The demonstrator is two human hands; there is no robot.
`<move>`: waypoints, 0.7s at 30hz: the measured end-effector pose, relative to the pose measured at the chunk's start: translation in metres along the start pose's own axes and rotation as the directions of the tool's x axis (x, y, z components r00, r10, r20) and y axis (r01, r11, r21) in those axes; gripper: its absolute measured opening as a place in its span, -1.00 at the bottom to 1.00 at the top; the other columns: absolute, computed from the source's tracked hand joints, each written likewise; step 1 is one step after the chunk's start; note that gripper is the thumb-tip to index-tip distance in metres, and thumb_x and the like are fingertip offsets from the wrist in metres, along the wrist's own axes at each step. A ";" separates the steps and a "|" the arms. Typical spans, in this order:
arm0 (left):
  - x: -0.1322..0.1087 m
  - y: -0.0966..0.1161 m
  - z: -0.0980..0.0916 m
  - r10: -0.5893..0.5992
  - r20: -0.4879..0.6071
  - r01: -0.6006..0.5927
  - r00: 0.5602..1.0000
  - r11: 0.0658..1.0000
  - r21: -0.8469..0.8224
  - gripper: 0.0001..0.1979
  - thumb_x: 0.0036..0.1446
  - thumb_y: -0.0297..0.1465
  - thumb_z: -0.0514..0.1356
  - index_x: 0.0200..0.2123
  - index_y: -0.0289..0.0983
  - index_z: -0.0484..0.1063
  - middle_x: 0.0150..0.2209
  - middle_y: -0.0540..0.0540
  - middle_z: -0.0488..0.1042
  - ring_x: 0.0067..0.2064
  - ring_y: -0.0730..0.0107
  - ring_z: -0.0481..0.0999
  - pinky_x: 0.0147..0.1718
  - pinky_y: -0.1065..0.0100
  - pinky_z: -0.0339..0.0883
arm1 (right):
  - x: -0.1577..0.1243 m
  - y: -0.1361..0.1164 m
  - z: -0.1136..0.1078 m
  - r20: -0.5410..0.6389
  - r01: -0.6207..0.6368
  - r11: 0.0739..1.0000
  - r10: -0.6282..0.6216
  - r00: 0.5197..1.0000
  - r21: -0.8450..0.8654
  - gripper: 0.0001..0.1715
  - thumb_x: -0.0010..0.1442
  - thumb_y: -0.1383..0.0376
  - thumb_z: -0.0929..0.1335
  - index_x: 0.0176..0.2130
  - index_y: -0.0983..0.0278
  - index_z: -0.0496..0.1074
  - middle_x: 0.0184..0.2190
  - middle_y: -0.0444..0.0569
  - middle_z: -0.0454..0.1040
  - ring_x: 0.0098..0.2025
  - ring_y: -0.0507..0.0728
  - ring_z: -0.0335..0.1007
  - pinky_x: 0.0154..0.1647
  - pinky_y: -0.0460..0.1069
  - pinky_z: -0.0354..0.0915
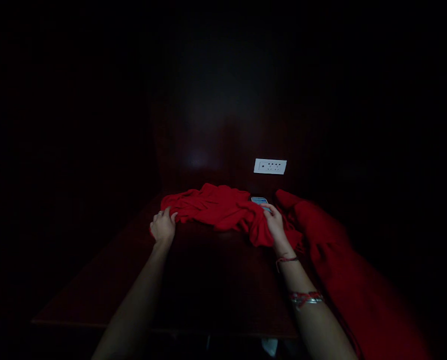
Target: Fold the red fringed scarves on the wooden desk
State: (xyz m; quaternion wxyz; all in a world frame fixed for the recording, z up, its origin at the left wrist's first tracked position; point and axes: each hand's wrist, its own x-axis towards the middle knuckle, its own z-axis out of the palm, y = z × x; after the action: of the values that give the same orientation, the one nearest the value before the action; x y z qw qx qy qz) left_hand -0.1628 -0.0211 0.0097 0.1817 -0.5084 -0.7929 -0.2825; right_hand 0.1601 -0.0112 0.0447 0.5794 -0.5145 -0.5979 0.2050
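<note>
Red crumpled cloth (pixel 216 202), far on dark reddish table (pixel 212 280); left end gripped by left hand (pixel 162 226), right end pinched in right hand (pixel 275 223). White-edged lit phone (pixel 259 200), just beyond right hand, partly hidden by it. Long red fabric (pixel 347 265), along right side. White rectangular socket plate (pixel 270 166), far wall (pixel 218 115).

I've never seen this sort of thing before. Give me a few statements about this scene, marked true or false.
1. The left hand and right hand both hold the loose red fabric. True.
2. That fabric lies smooth and flat. False: it is bunched and creased.
3. A small pale-edged phone with a lit bluish screen shows beside the right hand. True.
4. The left hand holds that phone. False: it holds the fabric.
5. A white rectangular socket panel is on the dark wall. True.
</note>
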 end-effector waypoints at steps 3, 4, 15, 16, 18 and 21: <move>0.006 -0.014 -0.005 -0.210 -0.106 0.209 0.972 0.978 -0.018 -0.55 0.09 -0.20 -0.11 -0.02 -0.33 0.19 -0.27 -0.25 0.36 -0.23 0.12 0.31 -0.37 0.23 0.21 | 0.013 0.011 -0.022 -0.317 -0.053 0.984 0.106 0.942 0.172 -0.64 -0.10 0.26 0.12 -0.29 0.34 0.28 -0.29 0.03 0.36 -0.24 0.08 0.27 -0.21 -0.02 0.19; 0.008 -0.017 -0.008 -0.257 -0.135 0.255 0.957 0.966 -0.035 -0.52 0.08 -0.19 -0.10 0.00 -0.34 0.15 -0.26 -0.26 0.36 -0.23 0.11 0.31 -0.37 0.22 0.21 | 0.013 0.010 -0.025 -0.379 -0.058 0.984 0.119 0.918 0.168 -0.63 -0.10 0.26 0.13 -0.28 0.35 0.27 -0.29 0.05 0.34 -0.23 0.09 0.26 -0.19 0.00 0.18; -0.006 0.027 -0.011 0.364 -0.102 -0.366 0.926 0.931 -0.002 -0.45 0.01 -0.21 0.01 0.08 -0.20 0.03 0.15 -0.17 -0.09 0.12 0.08 -0.06 0.00 0.04 -0.15 | -0.048 -0.030 0.052 0.560 0.588 0.569 -0.250 0.790 -0.575 -0.37 0.01 0.17 0.23 0.09 0.08 0.01 0.13 -0.04 -0.06 0.16 0.28 -0.36 0.04 0.29 -0.35; -0.006 0.027 -0.007 0.411 -0.028 -0.411 0.911 0.912 0.005 -0.43 -0.02 -0.22 0.04 0.09 -0.19 0.02 0.13 -0.16 -0.03 0.10 0.09 0.00 -0.01 0.08 -0.09 | -0.050 -0.026 0.059 0.620 0.609 0.553 -0.197 0.759 -0.569 -0.41 0.02 0.18 0.23 0.07 0.07 0.04 0.10 -0.03 0.02 0.15 0.28 -0.31 0.03 0.29 -0.31; -0.005 0.021 -0.001 0.409 0.105 -0.414 0.907 0.910 0.031 -0.44 -0.03 -0.31 0.06 0.09 -0.17 0.03 0.05 -0.17 0.13 0.00 0.14 0.19 -0.10 0.16 0.09 | -0.049 -0.018 0.070 0.666 0.610 0.555 -0.129 0.735 -0.566 -0.59 0.07 0.25 0.19 -0.04 0.12 0.21 -0.03 0.02 0.22 0.08 0.26 -0.09 0.00 0.27 -0.18; -0.001 0.012 0.000 0.322 0.157 -0.335 0.934 0.940 0.066 -0.49 -0.03 -0.48 0.01 0.06 -0.14 0.10 -0.08 -0.13 0.28 -0.17 0.25 0.34 -0.24 0.29 0.22 | -0.040 -0.010 0.072 0.620 0.524 0.687 -0.135 0.773 -0.503 -0.73 0.09 0.34 0.15 -0.27 0.26 0.37 -0.24 0.05 0.36 -0.12 0.16 0.20 -0.07 0.12 0.04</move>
State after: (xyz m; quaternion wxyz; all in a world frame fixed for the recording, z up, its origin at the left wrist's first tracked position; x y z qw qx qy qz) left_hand -0.1520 -0.0181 0.0124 0.1920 -0.6439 -0.7200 -0.1738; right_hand 0.0834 -0.0236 0.0161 0.1995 -0.4816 -0.8533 0.0060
